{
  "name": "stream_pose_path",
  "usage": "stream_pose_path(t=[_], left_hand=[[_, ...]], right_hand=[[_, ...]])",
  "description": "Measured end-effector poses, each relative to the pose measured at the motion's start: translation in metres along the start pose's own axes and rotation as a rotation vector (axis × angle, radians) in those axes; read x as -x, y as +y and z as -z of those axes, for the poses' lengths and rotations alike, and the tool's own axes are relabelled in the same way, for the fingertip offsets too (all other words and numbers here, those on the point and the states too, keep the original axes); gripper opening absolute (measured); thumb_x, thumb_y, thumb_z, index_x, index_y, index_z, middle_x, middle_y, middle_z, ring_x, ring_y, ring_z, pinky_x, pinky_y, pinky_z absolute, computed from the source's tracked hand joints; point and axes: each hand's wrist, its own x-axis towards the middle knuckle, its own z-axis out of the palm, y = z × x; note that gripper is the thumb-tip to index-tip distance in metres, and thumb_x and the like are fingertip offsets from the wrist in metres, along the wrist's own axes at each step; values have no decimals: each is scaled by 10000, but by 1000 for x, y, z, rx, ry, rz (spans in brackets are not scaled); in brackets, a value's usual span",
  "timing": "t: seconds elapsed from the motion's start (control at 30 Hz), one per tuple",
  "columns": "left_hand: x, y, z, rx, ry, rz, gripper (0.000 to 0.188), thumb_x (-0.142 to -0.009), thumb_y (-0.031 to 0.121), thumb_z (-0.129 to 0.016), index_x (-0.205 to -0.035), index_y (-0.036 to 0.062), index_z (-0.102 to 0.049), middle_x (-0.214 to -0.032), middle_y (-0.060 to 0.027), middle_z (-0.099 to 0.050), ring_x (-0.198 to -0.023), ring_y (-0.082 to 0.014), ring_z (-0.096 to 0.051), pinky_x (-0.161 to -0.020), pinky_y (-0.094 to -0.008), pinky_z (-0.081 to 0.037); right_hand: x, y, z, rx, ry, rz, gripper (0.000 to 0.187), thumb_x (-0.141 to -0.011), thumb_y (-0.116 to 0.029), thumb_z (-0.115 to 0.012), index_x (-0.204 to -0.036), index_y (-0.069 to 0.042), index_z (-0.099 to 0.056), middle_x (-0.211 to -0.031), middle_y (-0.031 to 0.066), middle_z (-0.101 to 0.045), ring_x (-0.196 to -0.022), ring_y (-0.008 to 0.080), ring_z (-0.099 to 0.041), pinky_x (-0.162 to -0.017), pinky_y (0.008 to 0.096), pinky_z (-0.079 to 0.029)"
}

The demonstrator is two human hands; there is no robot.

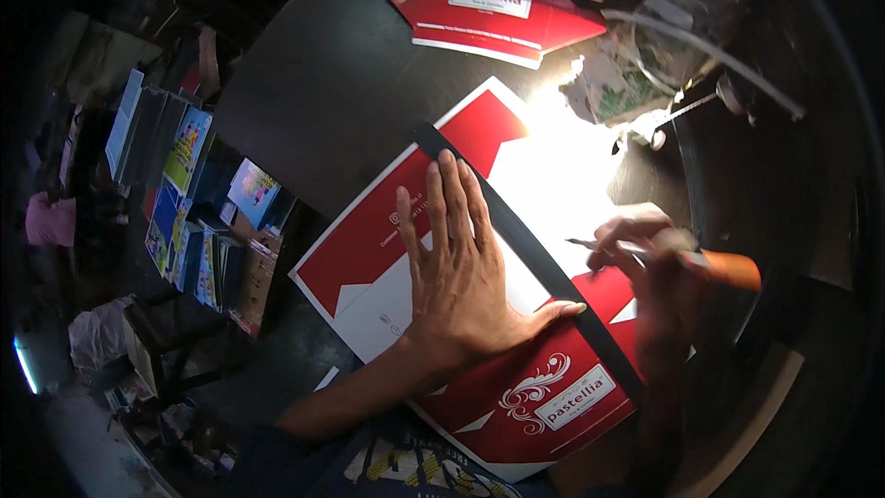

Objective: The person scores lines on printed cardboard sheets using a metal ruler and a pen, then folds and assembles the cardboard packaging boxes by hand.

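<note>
A red and white printed card sheet [369, 288] lies aslant on the dark table, with a long black straightedge [527, 247] across it. My left hand [452, 258] rests flat on the sheet and the straightedge, fingers stretched toward the strip's far end and thumb out on its nearer part. To the right of the strip, my right hand [650, 244] is closed round a thin pointed tool with an orange handle [730, 270]. The tool's tip points left, above the sheet; whether it touches is unclear. Motion blurs this hand, and glare washes out the sheet's far right.
More red printed card pieces [498, 9] are stacked at the table's far side. A bright lamp [653, 136] and cluttered scraps stand at the far right. Left of the table [304, 101], colourful booklets [189, 152] fill a rack, with a stool [171, 337] near it.
</note>
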Motion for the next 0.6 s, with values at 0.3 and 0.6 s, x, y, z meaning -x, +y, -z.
stream_pose_path(t=[0.3,0.6], left_hand=[[0,-4,-4,232,115,-62,1416,-648,784,-684,-1463,-220,-109,-1556,-406,-91,-1503,-476,-21,-1228,-543,-17],[-4,-7,-5,266,99,-61,1420,-621,803,-705,-1446,-227,-182,-1551,-408,-108,-1495,-495,-22,-1226,-561,-18]], right_hand=[[-97,41,-65,62,-46,-7,163,-930,-50,-679,-1080,0,-719,-1050,107,-732,-956,171,-707,-880,302,-568],[-105,50,-70,80,-42,-29,155,-945,-71,-666,-1056,29,-710,-982,131,-737,-926,181,-711,-869,327,-577]])
